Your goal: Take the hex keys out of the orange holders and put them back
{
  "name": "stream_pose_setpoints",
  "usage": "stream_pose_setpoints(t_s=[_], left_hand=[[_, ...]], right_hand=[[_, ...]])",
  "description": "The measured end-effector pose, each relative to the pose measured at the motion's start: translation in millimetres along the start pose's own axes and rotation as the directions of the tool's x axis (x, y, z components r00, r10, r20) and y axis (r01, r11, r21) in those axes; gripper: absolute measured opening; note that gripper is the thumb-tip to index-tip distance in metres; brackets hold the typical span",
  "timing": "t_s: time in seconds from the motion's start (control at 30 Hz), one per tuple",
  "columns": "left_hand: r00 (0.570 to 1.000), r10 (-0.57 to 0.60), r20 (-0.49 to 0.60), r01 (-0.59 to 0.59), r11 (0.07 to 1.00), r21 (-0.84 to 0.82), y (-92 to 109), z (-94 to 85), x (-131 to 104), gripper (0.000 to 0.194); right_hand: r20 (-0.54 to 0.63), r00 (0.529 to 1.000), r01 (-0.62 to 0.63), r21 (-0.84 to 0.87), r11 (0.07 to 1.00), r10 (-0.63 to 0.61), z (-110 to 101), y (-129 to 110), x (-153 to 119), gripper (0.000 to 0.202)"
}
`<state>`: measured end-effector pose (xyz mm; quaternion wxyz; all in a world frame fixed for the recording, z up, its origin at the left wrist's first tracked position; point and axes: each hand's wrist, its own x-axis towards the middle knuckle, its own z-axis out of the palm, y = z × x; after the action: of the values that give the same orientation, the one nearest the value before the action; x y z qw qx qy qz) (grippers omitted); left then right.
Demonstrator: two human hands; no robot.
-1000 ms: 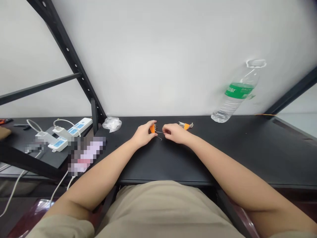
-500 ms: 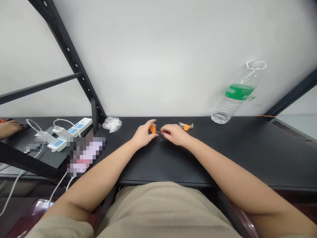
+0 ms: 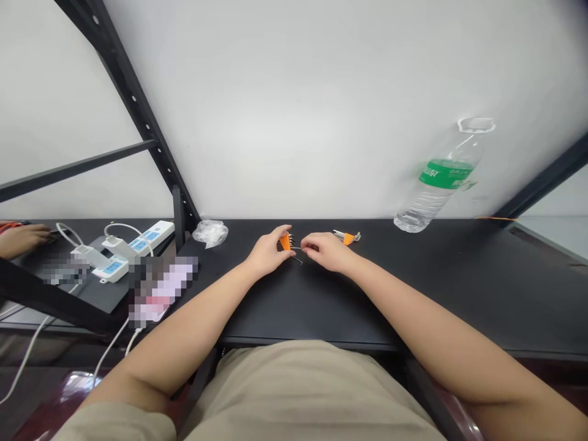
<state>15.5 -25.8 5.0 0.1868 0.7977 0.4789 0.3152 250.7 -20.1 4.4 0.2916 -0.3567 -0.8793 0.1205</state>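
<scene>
My left hand (image 3: pixel 267 252) grips an orange hex key holder (image 3: pixel 285 242) between thumb and fingers, with several short key ends poking out of its right side. Close beside it, my right hand (image 3: pixel 325 250) is closed in a pinch on a thin hex key (image 3: pixel 297 248), which spans the gap to the holder; its far end is hidden. Just below the holder, another thin dark key (image 3: pixel 298 261) shows, partly covered by my left thumb. Behind my right hand lies a second orange holder (image 3: pixel 349 239) filled with silver hex keys.
A crumpled clear plastic bag (image 3: pixel 210 233) sits on the black desk (image 3: pixel 312 306) by the wall. A large bottle (image 3: pixel 434 184) stands at the right. Leftward are a phone (image 3: pixel 169 288), a white power strip (image 3: pixel 156 231) with cables, a metal frame (image 3: pixel 133 98) and another person's hand (image 3: pixel 22 241).
The view has shifted slightly, so everything sits a little lower and further right. Both hands keep nearly the same pose around the holder and key.
</scene>
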Motion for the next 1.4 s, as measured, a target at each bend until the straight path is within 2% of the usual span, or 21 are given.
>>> stream_pose_setpoints(t_s=[0.33,0.67,0.9,1.03,1.17,1.3,1.4], left_hand=[[1.000,-0.028,0.005,0.028,1.000,-0.003,0.0,0.6,-0.6,0.074],[1.000,0.010,0.012,-0.011,1.000,0.027,-0.7,0.9,0.6,0.075],[0.995,0.073,0.068,-0.082,0.987,0.138,5.1,-3.1,0.6,0.074],[0.987,0.136,0.087,-0.145,0.984,0.107,7.5,-2.1,-1.1,0.072],[0.985,0.170,0.007,-0.170,0.984,0.042,5.9,1.5,-2.2,0.065],[0.995,0.089,-0.050,-0.090,0.996,-0.024,2.0,1.7,-1.2,0.062],[0.994,0.027,-0.109,-0.034,0.997,-0.065,-0.9,-0.7,0.3,0.058]], right_hand=[[-0.001,1.000,-0.008,0.004,1.000,0.008,-4.0,4.0,-1.2,0.018],[0.016,1.000,-0.009,0.011,1.000,0.009,-1.4,4.2,-0.6,0.017],[0.015,1.000,0.015,-0.001,1.000,-0.015,-2.7,-0.8,-0.5,0.017],[-0.009,1.000,0.005,0.052,0.999,-0.005,4.4,-9.0,2.1,0.013],[-0.050,0.999,-0.014,0.126,0.992,0.020,15.4,-13.6,4.0,0.012],[-0.106,0.994,0.036,0.136,0.990,-0.022,19.9,-11.5,3.2,0.019],[-0.077,0.996,0.058,0.081,0.995,-0.052,21.4,-9.3,1.6,0.027]])
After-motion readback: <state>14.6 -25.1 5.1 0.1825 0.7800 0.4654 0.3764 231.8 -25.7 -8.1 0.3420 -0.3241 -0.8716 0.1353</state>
